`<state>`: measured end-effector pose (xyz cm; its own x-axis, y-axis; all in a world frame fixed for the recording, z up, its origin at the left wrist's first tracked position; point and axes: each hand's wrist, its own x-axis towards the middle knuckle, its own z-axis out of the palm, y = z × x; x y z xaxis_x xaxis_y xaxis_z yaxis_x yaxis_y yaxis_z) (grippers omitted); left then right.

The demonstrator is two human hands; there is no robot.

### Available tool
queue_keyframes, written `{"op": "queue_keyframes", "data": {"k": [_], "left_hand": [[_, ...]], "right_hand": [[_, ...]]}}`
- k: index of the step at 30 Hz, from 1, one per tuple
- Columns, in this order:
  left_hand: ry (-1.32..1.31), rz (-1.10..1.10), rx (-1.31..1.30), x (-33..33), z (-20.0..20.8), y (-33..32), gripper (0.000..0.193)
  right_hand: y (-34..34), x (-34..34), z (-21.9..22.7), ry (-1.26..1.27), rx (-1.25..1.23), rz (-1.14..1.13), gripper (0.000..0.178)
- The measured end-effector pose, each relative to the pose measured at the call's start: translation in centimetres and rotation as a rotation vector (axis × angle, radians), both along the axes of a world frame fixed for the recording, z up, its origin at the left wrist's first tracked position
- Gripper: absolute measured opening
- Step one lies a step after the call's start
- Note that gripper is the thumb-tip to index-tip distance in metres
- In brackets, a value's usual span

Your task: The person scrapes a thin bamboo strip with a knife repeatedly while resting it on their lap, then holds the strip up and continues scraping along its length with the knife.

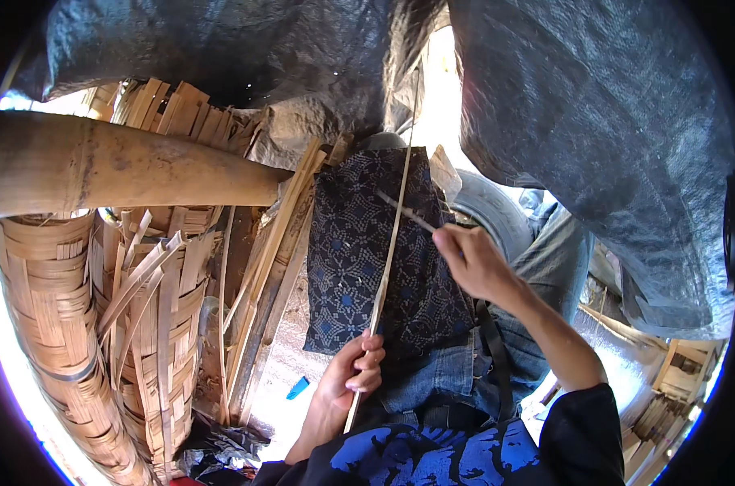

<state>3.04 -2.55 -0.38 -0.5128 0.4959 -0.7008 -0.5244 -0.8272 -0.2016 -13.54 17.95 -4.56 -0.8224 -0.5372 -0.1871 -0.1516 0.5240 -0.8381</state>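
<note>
My left hand (353,374) is closed around the lower part of a long thin bamboo strip (393,235) that runs up and away from me. My right hand (471,261) grips a knife (406,212) whose blade lies across the strip near its middle. Both hands work over a dark blue patterned cloth (359,251) spread on my lap, above my blue jeans (448,373).
A thick bamboo pole (116,166) crosses the left side. Rolled woven bamboo mats (60,324) and loose bamboo slats (270,259) stand at the left. A dark tarpaulin (610,138) hangs overhead and to the right. A tyre (497,215) lies behind my right hand.
</note>
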Motion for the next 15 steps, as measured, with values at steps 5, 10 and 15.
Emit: {"op": "queue_keyframes", "data": {"k": [5, 10, 15], "left_hand": [[0.001, 0.032, 0.067, -1.2, -0.4, 0.1, 0.023], [0.003, 0.073, 0.105, -1.0, -0.5, 0.1, 0.024], [0.006, 0.083, 0.135, -0.8, -0.7, 0.1, 0.026]], "right_hand": [[-0.6, 3.3, 0.1, 0.004, -0.018, 0.006, 0.04], [-1.0, 3.7, 0.8, 0.049, 0.055, 0.056, 0.036], [-1.2, 4.1, 0.1, 0.095, 0.096, 0.097, 0.043]]}}
